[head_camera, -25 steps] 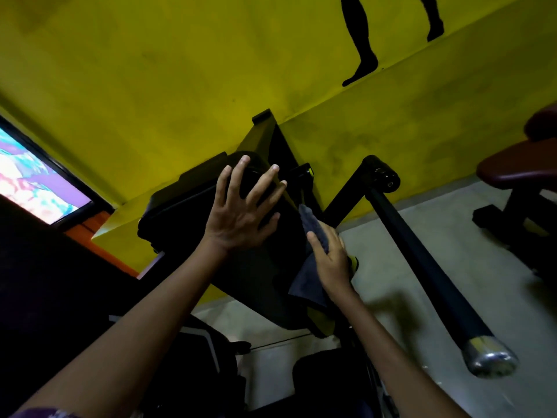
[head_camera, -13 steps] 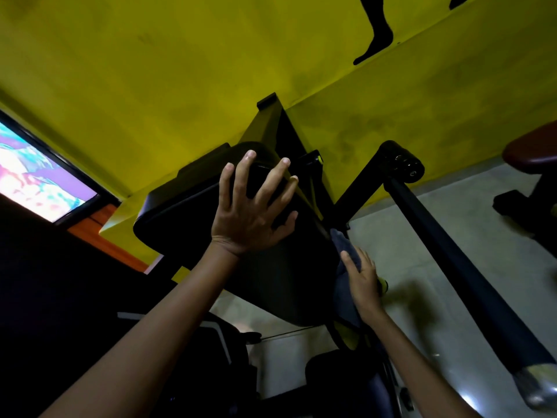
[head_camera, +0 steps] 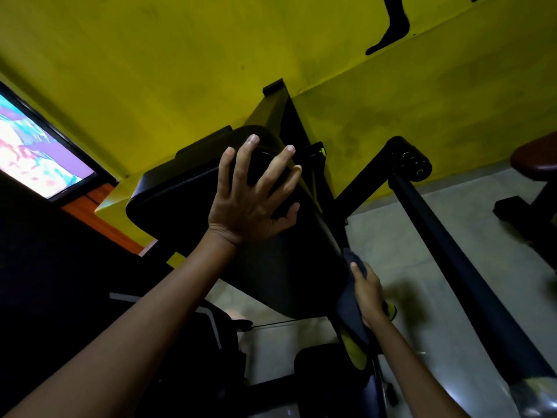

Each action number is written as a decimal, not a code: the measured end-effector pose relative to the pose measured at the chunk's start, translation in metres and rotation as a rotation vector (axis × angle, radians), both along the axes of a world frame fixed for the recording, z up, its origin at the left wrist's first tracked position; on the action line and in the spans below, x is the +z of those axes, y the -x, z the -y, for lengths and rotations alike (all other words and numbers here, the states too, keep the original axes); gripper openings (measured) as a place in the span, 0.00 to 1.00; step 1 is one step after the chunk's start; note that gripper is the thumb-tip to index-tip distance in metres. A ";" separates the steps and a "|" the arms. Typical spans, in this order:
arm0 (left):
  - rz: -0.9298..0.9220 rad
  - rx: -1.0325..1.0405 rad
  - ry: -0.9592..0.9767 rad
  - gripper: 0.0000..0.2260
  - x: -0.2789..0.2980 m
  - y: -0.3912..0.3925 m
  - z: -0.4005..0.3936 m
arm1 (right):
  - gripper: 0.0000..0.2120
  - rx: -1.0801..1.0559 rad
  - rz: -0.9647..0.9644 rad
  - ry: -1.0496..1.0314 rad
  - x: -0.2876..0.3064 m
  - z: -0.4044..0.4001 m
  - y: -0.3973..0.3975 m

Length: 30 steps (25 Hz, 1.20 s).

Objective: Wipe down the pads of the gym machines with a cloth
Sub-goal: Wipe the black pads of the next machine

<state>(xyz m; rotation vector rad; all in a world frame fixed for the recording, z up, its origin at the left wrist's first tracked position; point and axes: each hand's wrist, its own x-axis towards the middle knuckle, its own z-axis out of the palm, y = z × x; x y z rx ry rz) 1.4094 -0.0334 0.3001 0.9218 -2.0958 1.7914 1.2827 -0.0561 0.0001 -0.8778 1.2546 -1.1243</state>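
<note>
pad (head_camera: 271, 260) of smooth black vinyl, rounded corners — left hand (head_camera: 250, 203) flat on it, fingers spread; at 4 o'clock, right hand (head_camera: 369, 294) presses a soft dark cloth (head_camera: 351, 312) on its edge.

Black pad (head_camera: 271, 267); dark navy cloth (head_camera: 351, 312); yellow wall (head_camera: 180, 55) with a black silhouetted foot (head_camera: 391, 28); maroon seat (head_camera: 536, 158) far right; pale grey floor (head_camera: 422, 282).
</note>
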 end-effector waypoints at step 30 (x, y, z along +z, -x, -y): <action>-0.381 -0.026 -0.360 0.30 0.026 -0.019 -0.040 | 0.16 -0.054 0.102 0.365 0.246 -0.044 0.012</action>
